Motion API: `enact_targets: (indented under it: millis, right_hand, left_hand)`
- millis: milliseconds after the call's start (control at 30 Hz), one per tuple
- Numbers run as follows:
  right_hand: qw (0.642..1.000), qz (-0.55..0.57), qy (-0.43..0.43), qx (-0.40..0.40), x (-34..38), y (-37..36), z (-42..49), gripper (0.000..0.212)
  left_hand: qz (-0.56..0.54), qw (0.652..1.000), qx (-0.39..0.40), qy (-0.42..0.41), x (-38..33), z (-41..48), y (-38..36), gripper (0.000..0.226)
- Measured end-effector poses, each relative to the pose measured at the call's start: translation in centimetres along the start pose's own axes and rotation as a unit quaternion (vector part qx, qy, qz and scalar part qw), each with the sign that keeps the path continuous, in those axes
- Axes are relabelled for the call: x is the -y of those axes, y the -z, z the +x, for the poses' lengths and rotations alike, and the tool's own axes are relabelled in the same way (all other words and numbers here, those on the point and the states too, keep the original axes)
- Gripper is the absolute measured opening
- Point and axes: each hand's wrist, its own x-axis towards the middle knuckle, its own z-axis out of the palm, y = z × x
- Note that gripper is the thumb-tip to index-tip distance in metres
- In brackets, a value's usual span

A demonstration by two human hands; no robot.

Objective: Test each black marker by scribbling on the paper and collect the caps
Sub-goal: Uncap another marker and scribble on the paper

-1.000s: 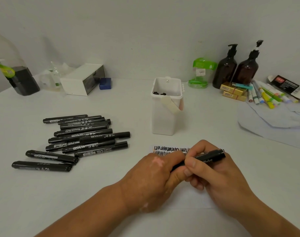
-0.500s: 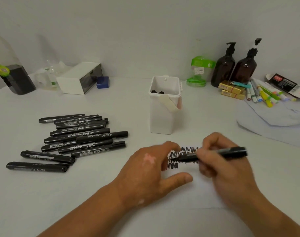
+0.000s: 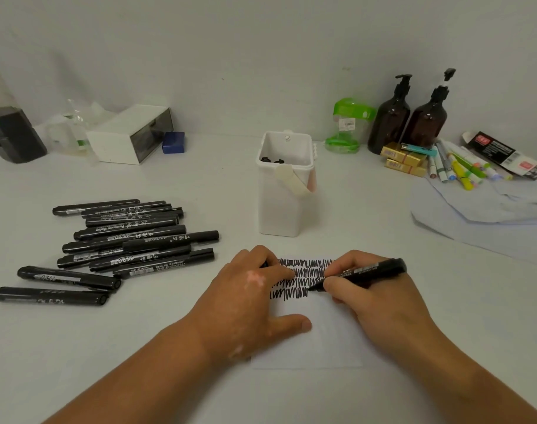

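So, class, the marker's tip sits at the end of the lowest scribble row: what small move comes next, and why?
Probably the right hand should lift the black marker off the paper: the ink shows dark, so the test looks done. The left hand seems to hold its cap, which belongs with those in the white container.

Left hand (image 3: 248, 298) covers the left side of the paper (image 3: 328, 341) and the start of the scribble rows (image 3: 307, 272). Only a sliver of black cap (image 3: 264, 265) pokes out under its fingers. Dark bottle (image 3: 16, 136) is chopped by the left edge. Marker pile (image 3: 132, 237) print: too tiny to read.
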Motion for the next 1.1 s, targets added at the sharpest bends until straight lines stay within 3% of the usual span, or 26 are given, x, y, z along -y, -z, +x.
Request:
enact_targets:
  millis: [633, 1100]
  right_hand:
    - [0.999, -0.027, 0.008, 0.022, -0.34, -0.14, 0.38, 0.002]
    - [0.999, -0.033, 0.006, 0.011, -0.09, -0.14, 0.37, 0.008]
  left_hand:
    - [-0.002, 1.000, -0.002, 0.006, 0.28, 0.04, -0.22, 0.075]
    - [-0.006, 1.000, 0.004, 0.013, 0.08, -0.01, -0.02, 0.074]
